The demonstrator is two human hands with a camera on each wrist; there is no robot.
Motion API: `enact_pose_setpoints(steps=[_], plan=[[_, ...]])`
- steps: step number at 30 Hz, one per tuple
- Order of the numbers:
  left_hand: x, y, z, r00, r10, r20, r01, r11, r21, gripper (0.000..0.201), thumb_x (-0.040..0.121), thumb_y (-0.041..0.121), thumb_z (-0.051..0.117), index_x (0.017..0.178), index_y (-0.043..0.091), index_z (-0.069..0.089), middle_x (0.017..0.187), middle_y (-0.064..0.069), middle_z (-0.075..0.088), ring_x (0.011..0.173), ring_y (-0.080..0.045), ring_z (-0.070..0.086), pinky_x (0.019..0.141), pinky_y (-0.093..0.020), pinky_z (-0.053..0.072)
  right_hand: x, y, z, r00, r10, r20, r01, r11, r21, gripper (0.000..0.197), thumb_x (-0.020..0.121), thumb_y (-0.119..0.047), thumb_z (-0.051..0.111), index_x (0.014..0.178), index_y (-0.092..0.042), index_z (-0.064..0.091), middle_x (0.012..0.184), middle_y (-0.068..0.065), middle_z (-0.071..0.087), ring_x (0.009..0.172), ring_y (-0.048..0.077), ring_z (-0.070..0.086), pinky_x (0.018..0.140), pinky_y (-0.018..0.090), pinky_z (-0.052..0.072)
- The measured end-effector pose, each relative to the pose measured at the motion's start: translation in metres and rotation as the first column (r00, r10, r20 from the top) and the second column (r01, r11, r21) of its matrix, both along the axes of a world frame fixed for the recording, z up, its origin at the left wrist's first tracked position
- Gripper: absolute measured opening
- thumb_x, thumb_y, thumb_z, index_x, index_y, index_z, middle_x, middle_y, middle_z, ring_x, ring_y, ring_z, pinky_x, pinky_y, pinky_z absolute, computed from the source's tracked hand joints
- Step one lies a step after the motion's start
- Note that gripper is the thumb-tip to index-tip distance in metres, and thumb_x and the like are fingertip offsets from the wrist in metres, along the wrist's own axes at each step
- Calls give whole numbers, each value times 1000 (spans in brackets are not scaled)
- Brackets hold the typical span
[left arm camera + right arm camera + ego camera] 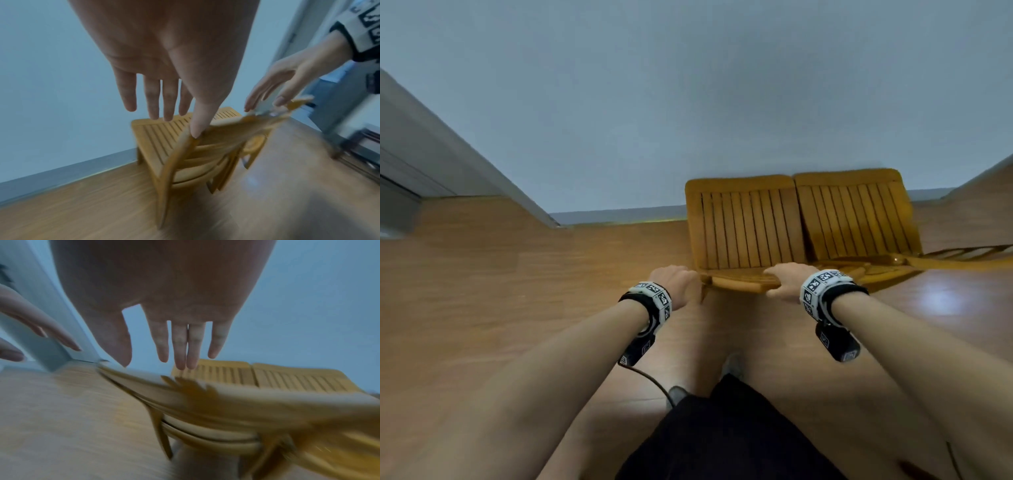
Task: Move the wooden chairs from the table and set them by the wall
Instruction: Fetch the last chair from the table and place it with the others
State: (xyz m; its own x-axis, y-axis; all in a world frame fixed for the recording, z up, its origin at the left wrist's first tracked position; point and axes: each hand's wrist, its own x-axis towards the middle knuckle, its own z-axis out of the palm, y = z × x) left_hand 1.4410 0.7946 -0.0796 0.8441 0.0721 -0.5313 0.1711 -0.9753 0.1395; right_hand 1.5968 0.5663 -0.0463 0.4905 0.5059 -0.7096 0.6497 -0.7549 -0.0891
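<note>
- The left hand [164, 53] has its fingers [153, 100] spread wide and straight, holding nothing. Only its thumb tip touches the left end of the near chair's top rail [226, 128].
- The right hand [164, 288] is wide too, fingers [180, 345] straight. It sits just over the right end of that rail and does not wrap around it. The picture is too blurry to tell if it touches.
- The near chair [743, 233] stands on the wooden floor [517, 291], with the front of its seat by the wall [688, 102].
- A second chair [856, 216] stands right beside it, seats touching, also by the wall.
- Part of another chair back [962, 255] pokes in from the right.
- Both wrists wear bands [654, 299] with black and white squares.
</note>
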Motion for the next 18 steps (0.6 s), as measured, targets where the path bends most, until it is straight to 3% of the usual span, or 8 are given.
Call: enact_pose_setpoints(steps=[3,6,9,13,18], plan=[[-34,30,19,997,83,3,-83,996,41,48,92,32,60,137,22,51,134,0,57,121,-23,56,89,-40,53,-23,46,21,993,114,11,-114,993,39,67,87,-48,57,149,-28,42,145,-2,52,120,19,56,94,38,52],[-111,81,53,969,243,42,-246,966,77,56,94,36,59,145,21,45,143,-2,52,129,-23,51,99,-42,50,-71,126,54,952,299,67,-304,950,75,66,91,-46,55,152,-27,39,156,0,42,137,22,46,108,40,43],[-202,121,82,894,443,67,-448,888,99,61,93,38,58,149,22,40,147,-3,49,131,-25,49,101,-43,48,-129,206,71,874,475,96,-484,869,107,64,93,-45,56,152,-28,38,159,2,37,140,23,42,110,39,40],[-335,157,113,710,700,74,-703,696,146,61,92,41,57,149,26,39,141,-4,54,128,-26,52,99,-43,49,-229,308,79,710,696,108,-704,692,162,65,92,-43,59,152,-28,38,158,4,38,138,24,45,107,40,44],[-487,174,145,394,912,114,-907,365,211,55,93,38,55,145,24,45,131,-9,60,120,-29,57,93,-39,47,-374,411,95,423,892,163,-899,390,199,67,93,-39,59,154,-25,35,157,5,38,140,24,42,106,42,45]])
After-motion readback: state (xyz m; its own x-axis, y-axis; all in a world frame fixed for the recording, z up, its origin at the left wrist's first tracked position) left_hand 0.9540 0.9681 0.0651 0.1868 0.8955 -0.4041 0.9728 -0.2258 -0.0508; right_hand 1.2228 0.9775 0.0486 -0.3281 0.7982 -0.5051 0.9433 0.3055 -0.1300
